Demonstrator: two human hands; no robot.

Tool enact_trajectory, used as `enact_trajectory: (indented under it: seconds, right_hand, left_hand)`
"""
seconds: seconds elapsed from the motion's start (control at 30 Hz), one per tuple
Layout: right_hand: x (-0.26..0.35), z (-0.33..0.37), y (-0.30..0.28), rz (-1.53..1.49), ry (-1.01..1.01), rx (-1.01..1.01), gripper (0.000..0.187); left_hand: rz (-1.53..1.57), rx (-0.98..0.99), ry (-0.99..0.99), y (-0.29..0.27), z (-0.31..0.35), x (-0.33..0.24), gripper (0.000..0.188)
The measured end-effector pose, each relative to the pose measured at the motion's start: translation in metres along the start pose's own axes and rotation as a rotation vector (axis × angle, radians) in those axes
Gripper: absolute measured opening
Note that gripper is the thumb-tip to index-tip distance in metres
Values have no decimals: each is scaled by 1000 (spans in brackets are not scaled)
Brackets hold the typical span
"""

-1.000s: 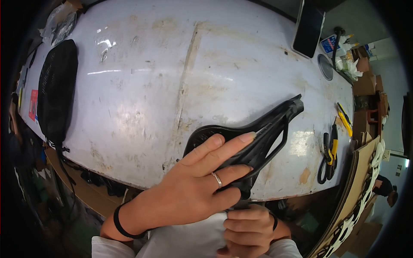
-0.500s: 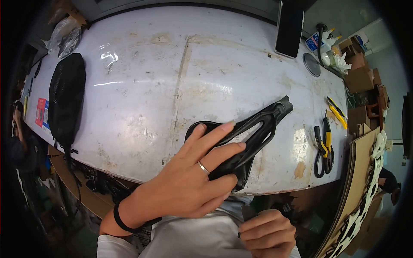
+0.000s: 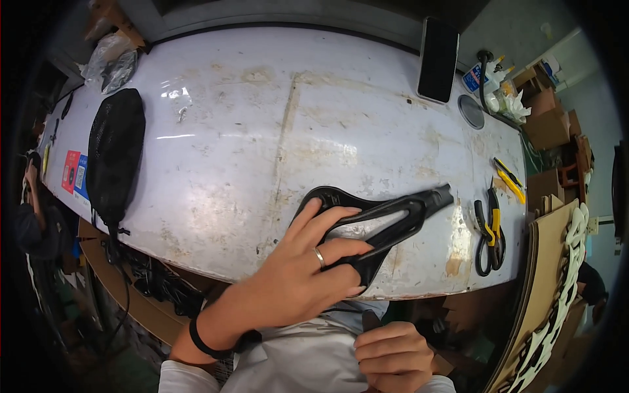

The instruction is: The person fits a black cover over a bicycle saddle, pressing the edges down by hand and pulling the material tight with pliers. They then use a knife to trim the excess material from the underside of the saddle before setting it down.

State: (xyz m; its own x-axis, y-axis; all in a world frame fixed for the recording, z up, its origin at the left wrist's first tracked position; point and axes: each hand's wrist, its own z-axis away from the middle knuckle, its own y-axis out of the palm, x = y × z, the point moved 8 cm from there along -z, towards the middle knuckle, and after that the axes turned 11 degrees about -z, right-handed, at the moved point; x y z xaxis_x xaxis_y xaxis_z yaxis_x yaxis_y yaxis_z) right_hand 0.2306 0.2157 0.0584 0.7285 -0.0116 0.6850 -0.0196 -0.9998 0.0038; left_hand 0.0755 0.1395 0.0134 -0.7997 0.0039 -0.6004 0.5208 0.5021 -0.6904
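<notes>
A black bicycle saddle (image 3: 419,219) with a long central cutout lies near the table's front edge, its narrow nose toward the right. My left hand (image 3: 308,268), with a ring and a black wristband, grips its wide rear from above; the fingers are spread over the surface and cover part of it. Below the table edge, close to my body, my right hand (image 3: 395,357) is closed in a fist. A dark, blunt end (image 3: 371,319) sticks up out of that fist; the rest is hidden, so its kind does not show.
Yellow-and-black pliers (image 3: 490,229) and a yellow utility knife (image 3: 509,180) lie at the right. Behind them are a round grey disc (image 3: 470,112), a phone (image 3: 438,60) and bottles (image 3: 478,75). A black pouch (image 3: 116,154) lies at the left. Cardboard (image 3: 540,281) stands beside the right edge.
The saddle has turned slightly, its nose swinging toward me, and its cutout shows wider. My left hand stays on it. My right hand remains closed near my body. The whole view has shifted a little.
</notes>
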Motion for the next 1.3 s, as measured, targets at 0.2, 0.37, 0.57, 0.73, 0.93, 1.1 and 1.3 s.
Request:
enact_trajectory:
  seconds: [0.2, 0.37, 0.57, 0.73, 0.93, 1.1, 1.3]
  right_hand:
    - [-10, -16, 21, 93, -36, 106, 31]
    - [-26, -26, 36, 303, -150, 210, 30]
    - [-41, -21, 38, 383, -68, 256, 32]
    - [-48, -4, -15, -167, 80, -39, 28]
    - [-41, 10, -6, 0, -22, -1, 31]
    - [-30, 7, -2, 19, 32, 40, 31]
    - [1, 7, 6, -5, -26, -2, 35]
  left_hand:
    - [-120, -33, 88, 3, 3, -4, 26]
    - [-105, -23, 78, 3, 3, -1, 26]
    - [-98, 53, 86, 8, 7, -2, 18]
    - [-139, 100, 121, 3, 7, -7, 15]
    - [-155, 0, 120, 3, 10, -10, 6]
    - [-46, 90, 103, -8, 3, -4, 21]
    - [0, 44, -125, -7, -8, -17, 18]
